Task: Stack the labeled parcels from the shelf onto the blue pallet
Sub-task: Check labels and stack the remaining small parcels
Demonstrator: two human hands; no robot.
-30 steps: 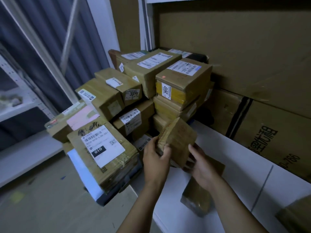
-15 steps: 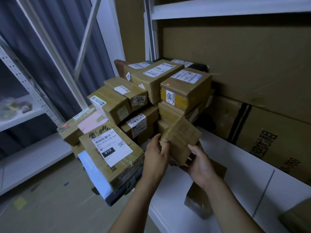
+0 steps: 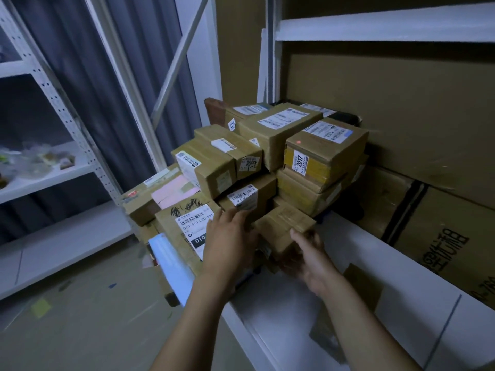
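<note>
At the left end of the white shelf [image 3: 267, 330], against the front of the parcel stack [image 3: 267, 145], I see a small brown parcel [image 3: 285, 223] held between both hands, tilted with one corner up. I read the right hand [image 3: 310, 261] as gripping it: the thumb lies on the near face and the fingers curl under the lower right side. The left hand [image 3: 230, 239] has straight fingers laid flat along the parcel's left side, their tips reaching the barcode label of the box behind. The parcel's far edge sits close to the lowest boxes under the parcel labelled 2017 [image 3: 325, 153]; I cannot tell whether they touch. Just left of the left hand, the parcel labelled 010 [image 3: 182, 223] projects past the shelf's left end over the floor [image 3: 80, 330]; what carries that overhang is hidden. Open room lies to the right: bare shelf surface runs along the front edge, bounded at the back by large cartons [image 3: 442, 236]. A flat brown packet [image 3: 361, 287] lies on that surface, partly under the right forearm. Well apart to the left stands a white perforated rack [image 3: 67, 124], with open floor between it and the stack.
</note>
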